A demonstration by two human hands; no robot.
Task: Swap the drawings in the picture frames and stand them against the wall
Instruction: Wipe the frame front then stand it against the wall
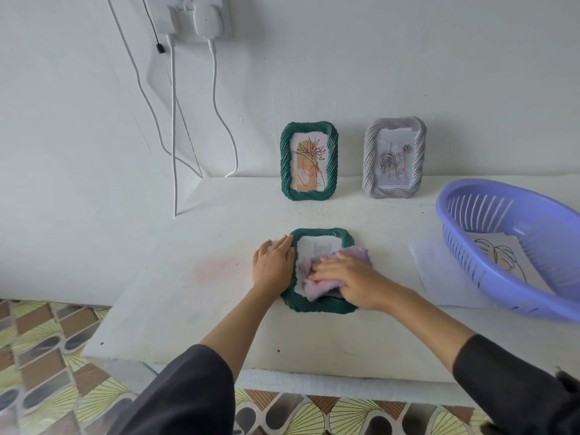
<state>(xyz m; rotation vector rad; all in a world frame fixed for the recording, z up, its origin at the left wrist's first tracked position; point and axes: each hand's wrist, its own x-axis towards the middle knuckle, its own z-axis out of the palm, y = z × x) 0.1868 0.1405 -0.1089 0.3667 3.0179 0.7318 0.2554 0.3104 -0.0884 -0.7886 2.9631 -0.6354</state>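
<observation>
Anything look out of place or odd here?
A faint pink smudge stains the white table just left of the left hand, like a rubbed-in mark. Nothing else stands out.

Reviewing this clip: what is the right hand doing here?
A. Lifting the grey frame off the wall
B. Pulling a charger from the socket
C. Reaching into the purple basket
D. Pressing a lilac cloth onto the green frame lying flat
D: the right hand lies on the lilac cloth over the flat green frame, whose left edge the left hand touches.
</observation>
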